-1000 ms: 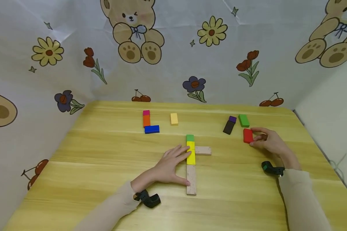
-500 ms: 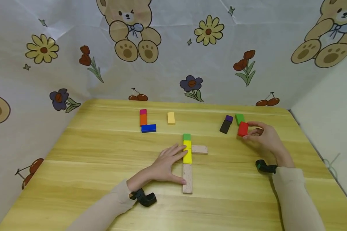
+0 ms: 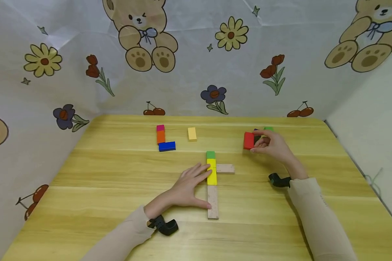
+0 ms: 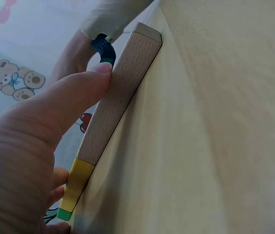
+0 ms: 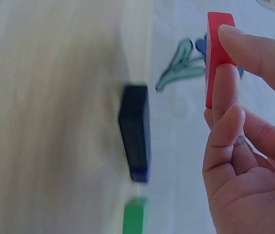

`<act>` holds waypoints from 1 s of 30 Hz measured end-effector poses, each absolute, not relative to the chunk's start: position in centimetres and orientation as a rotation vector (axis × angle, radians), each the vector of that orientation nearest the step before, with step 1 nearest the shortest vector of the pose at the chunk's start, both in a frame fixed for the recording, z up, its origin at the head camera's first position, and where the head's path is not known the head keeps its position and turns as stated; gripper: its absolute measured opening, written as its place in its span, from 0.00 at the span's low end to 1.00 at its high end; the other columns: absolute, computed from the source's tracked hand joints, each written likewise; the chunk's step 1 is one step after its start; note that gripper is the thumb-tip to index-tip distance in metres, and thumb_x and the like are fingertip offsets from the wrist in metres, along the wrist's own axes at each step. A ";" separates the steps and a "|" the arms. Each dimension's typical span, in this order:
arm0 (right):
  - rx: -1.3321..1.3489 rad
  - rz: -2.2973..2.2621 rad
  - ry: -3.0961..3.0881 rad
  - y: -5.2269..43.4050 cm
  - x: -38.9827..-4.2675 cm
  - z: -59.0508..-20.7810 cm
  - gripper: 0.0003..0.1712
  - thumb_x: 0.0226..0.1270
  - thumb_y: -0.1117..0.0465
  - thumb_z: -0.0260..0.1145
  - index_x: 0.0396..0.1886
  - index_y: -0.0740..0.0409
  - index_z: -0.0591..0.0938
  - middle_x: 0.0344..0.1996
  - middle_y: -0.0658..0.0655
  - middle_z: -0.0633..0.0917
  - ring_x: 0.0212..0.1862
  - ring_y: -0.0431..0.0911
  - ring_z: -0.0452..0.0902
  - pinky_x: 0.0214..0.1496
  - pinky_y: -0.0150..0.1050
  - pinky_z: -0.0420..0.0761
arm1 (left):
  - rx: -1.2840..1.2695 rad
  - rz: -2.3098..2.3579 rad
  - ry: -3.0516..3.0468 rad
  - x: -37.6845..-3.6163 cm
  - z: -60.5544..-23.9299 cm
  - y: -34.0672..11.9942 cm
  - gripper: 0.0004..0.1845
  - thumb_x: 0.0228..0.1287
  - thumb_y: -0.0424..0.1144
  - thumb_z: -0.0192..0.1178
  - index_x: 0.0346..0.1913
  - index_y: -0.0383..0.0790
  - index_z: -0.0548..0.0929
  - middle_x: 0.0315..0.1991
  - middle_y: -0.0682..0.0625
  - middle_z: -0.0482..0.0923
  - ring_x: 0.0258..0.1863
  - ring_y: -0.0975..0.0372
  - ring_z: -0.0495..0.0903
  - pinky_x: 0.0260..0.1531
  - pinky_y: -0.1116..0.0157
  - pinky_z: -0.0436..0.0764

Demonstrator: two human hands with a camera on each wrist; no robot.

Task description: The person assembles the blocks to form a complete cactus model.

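Note:
My right hand (image 3: 272, 146) pinches a red block (image 3: 248, 140) between thumb and fingers. In the right wrist view the red block (image 5: 216, 53) is held up off the table, apart from the black block (image 5: 135, 126). My left hand (image 3: 188, 187) lies with fingers spread along a row of blocks. Its fingertips touch the yellow block (image 3: 211, 177) and its thumb rests on the long plain wooden block (image 3: 212, 203). A small green block (image 3: 210, 155) tops the row, and a shorter wooden block (image 3: 225, 168) juts out to the right of the yellow one.
At the back left, a pink block (image 3: 160, 127), an orange block (image 3: 160, 137) and a blue block (image 3: 167, 146) form an L. A pale yellow block (image 3: 192, 134) stands near them. Behind my right hand, a green block (image 3: 268, 128) and the black block are partly hidden. A patterned cloth (image 3: 183, 87) hangs behind the table.
My right hand has lifted the red block and carried it left, from beside the green block to in front of the black one. The left hand stays on the row.

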State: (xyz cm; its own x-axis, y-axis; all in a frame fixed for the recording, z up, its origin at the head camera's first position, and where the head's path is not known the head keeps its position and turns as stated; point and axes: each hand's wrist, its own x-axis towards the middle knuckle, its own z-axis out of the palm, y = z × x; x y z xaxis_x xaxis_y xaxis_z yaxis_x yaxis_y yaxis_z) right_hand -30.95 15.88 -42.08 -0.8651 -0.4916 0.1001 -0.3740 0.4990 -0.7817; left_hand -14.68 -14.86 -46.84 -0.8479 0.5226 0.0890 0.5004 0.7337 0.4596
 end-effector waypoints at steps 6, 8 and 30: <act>-0.795 -1.259 2.535 13.7 -30.6 -42.8 0.37 0.44 0.57 0.73 0.56 0.59 0.71 0.29 0.57 0.80 0.30 0.45 0.76 0.32 0.30 0.77 | 0.849 0.746 2.883 -14.7 -46.9 -14.9 0.55 0.37 0.75 0.54 0.68 0.48 0.54 0.70 0.55 0.42 0.69 0.53 0.40 0.62 0.49 0.48; -0.787 -1.257 2.510 13.0 -30.2 -43.0 0.36 0.43 0.58 0.73 0.56 0.59 0.71 0.29 0.58 0.80 0.30 0.45 0.77 0.32 0.31 0.78 | 0.848 0.747 2.882 -14.7 -46.9 -15.0 0.55 0.37 0.75 0.53 0.68 0.48 0.54 0.70 0.56 0.42 0.69 0.53 0.40 0.62 0.49 0.48; -0.817 -1.196 2.455 11.6 -29.4 -44.1 0.33 0.45 0.59 0.72 0.54 0.56 0.72 0.27 0.56 0.80 0.28 0.47 0.76 0.28 0.34 0.76 | 0.839 0.729 2.873 -14.7 -46.7 -14.8 0.55 0.38 0.74 0.55 0.68 0.48 0.53 0.70 0.56 0.41 0.69 0.53 0.39 0.63 0.50 0.47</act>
State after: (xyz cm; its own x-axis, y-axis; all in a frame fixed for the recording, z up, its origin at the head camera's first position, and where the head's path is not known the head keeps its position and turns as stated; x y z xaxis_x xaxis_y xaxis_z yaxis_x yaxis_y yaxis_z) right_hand -29.44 11.62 -44.09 -0.7970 -0.6038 -0.0119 -0.3630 0.4947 -0.7896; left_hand -14.73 -14.79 -46.68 -0.8500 0.5219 0.0718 0.4930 0.7400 0.4576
